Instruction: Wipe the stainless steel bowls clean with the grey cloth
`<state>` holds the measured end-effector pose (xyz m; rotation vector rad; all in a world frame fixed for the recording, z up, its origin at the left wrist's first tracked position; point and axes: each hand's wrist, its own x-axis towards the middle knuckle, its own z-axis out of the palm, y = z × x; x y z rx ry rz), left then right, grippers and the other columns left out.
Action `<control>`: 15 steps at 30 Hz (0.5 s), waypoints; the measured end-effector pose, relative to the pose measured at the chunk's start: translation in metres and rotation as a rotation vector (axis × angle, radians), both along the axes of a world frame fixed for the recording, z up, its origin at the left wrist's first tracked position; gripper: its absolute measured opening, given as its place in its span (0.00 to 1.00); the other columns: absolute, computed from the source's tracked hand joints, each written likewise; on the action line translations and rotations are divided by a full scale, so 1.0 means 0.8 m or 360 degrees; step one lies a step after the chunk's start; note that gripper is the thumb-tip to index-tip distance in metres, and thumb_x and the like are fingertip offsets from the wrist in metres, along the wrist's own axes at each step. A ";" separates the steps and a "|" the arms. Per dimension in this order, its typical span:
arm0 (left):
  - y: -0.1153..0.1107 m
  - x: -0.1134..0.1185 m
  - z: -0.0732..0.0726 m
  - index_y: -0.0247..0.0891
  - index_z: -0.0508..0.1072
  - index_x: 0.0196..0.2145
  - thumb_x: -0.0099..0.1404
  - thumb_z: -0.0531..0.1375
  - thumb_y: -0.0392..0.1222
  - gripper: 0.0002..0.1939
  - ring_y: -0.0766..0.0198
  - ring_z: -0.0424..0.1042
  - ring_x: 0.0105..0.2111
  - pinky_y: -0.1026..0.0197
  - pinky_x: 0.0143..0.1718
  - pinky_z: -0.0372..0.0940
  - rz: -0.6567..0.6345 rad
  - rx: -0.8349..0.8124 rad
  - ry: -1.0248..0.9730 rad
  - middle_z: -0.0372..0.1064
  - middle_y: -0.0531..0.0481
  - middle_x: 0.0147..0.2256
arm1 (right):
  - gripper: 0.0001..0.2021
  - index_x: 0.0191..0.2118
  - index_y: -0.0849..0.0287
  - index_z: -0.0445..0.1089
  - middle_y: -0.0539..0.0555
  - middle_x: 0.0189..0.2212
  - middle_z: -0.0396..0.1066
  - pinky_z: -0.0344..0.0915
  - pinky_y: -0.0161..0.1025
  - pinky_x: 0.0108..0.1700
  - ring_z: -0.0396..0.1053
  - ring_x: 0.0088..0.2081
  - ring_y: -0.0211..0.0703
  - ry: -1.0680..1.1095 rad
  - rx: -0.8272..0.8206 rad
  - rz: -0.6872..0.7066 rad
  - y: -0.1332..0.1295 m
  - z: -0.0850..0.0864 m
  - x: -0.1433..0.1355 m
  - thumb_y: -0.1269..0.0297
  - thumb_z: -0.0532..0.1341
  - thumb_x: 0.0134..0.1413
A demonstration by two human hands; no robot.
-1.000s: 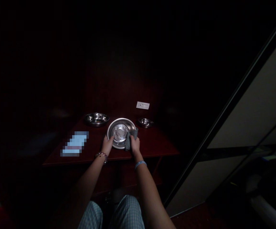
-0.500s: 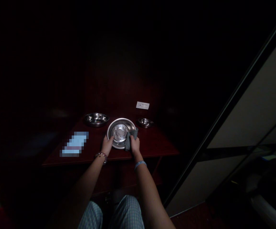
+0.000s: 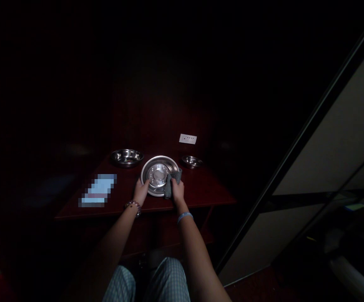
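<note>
A shiny round metal basin is tilted toward me above the dark red desk. My left hand grips its lower left rim, thumb over the inside and the other fingers hidden behind. On the right side, my right hand is closed on a grey cloth that lies folded over the basin's rim. The cloth covers part of the basin's inner wall. Whether those right fingers also bear the basin's weight through the cloth, I cannot tell.
On the desk, a wide metal bowl stands at the back left and a smaller metal bowl at the back right. A blurred bright rectangle lies at left. A white socket plate is on the wall; a pale panel stands right.
</note>
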<state>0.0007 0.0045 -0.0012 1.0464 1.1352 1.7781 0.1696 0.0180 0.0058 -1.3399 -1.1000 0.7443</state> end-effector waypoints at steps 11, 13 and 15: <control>-0.002 0.003 0.005 0.36 0.78 0.45 0.64 0.65 0.32 0.11 0.48 0.80 0.58 0.46 0.69 0.67 0.0040 -0.0148 -0.0150 0.83 0.38 0.50 | 0.10 0.32 0.55 0.78 0.56 0.35 0.84 0.72 0.38 0.44 0.81 0.41 0.50 -0.0024 -0.0025 -0.0011 0.002 -0.001 0.001 0.58 0.62 0.57; -0.004 0.004 0.008 0.36 0.78 0.45 0.64 0.64 0.31 0.11 0.49 0.80 0.59 0.46 0.69 0.67 0.0040 -0.0150 -0.0155 0.83 0.39 0.50 | 0.10 0.32 0.56 0.78 0.56 0.36 0.84 0.72 0.38 0.44 0.81 0.42 0.50 -0.0018 -0.0034 -0.0003 0.001 0.000 0.000 0.58 0.62 0.58; -0.005 0.004 0.009 0.37 0.77 0.44 0.64 0.63 0.30 0.10 0.49 0.80 0.59 0.47 0.69 0.67 0.0033 -0.0156 -0.0163 0.83 0.39 0.49 | 0.10 0.33 0.56 0.78 0.56 0.36 0.84 0.72 0.38 0.44 0.81 0.42 0.51 -0.0014 -0.0039 0.0003 0.000 0.001 0.000 0.58 0.61 0.58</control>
